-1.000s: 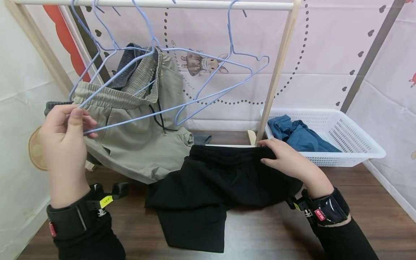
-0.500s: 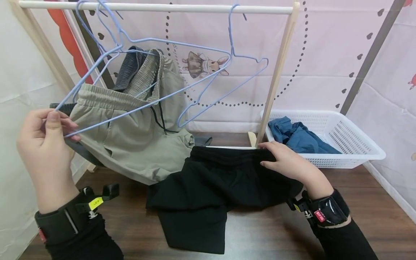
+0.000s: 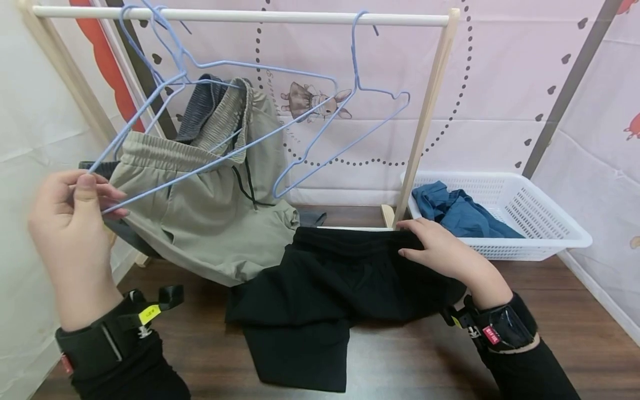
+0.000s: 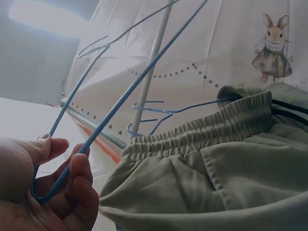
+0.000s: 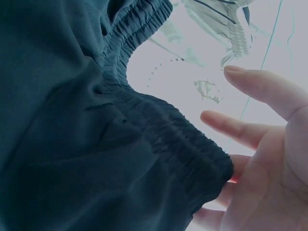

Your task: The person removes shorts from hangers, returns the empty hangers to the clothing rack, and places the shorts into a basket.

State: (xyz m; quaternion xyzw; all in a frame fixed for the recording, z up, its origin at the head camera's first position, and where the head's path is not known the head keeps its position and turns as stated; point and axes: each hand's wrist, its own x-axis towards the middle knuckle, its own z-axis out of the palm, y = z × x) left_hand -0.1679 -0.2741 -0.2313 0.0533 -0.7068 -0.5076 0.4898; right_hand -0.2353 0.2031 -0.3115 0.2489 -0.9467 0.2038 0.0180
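Note:
My left hand grips the lower left corner of a blue wire clothes hanger. In the left wrist view the fingers curl round the bent wire. The hanger slants across the front of khaki elastic-waist trousers or shorts. On the table lie black shorts with a gathered waistband. My right hand rests at the right end of that waistband. In the right wrist view its thumb and index finger are spread apart from the cloth; other fingers are partly hidden behind the waistband.
A white rail on wooden posts spans the back. Another blue hanger hangs at its right, and hangers with clothes crowd the left. A white basket holding a dark blue garment stands beside the right post.
Over the second, my left hand has moved left and slightly down, drawing the hanger left with it. In the last half second it hardly moves. My right hand and the black shorts stay put.

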